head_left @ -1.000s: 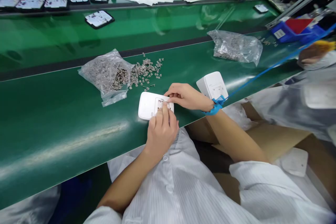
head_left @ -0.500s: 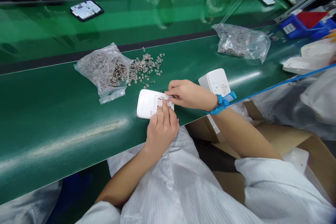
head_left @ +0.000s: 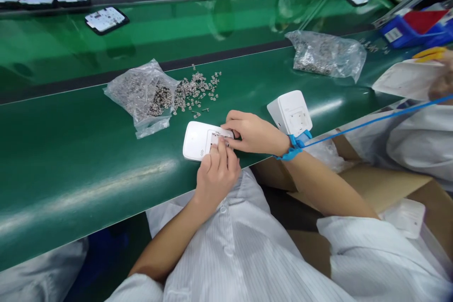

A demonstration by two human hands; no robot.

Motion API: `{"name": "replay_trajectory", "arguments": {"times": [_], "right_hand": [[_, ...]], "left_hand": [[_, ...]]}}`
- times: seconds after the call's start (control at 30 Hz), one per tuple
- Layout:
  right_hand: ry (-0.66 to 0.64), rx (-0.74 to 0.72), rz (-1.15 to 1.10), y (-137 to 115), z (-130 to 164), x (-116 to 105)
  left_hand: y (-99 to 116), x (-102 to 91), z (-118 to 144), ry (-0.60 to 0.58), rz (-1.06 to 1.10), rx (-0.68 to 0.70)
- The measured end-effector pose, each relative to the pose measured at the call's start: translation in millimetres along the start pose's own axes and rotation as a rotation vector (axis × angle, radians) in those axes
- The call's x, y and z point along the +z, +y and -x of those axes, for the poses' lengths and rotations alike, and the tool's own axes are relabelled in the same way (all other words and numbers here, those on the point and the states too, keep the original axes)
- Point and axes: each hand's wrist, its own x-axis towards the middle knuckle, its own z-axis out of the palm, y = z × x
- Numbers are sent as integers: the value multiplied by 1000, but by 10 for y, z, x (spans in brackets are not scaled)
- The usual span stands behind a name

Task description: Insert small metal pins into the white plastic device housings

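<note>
White rounded plastic housing point(head_left: 195, 140) lies on the green tabletop point(head_left: 88, 151); left hand point(head_left: 216, 174) and right hand point(head_left: 253, 133) pinch fingertips into its recess, seating a small part.

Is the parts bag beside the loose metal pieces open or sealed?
Open: the parts bag has its mouth facing the loose metal pieces, which spill from it.

hidden: recess of the white housing point(head_left: 197, 140) under the fingertips point(head_left: 221, 144) | too small: shape of loose metal parts point(head_left: 196, 90) | cut off: white tray point(head_left: 406, 80) at right edge
</note>
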Motion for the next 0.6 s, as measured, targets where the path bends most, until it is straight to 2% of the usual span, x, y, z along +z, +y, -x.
{"name": "replay_trajectory", "arguments": {"times": [0.13, 0.2, 0.4, 0.6], "right_hand": [[-14, 85, 12, -57, -59, -10], [-46, 108, 63, -103, -101, -26], [-80, 92, 230, -175, -126, -35], [0, 49, 162, -150, -74, 63]], "left_hand": [[-19, 7, 25, 81, -70, 45], [-29, 11, 29, 82, -48, 33], [-16, -8, 12, 125, -81, -2], [13, -51, -5, 35, -77, -112]]}}
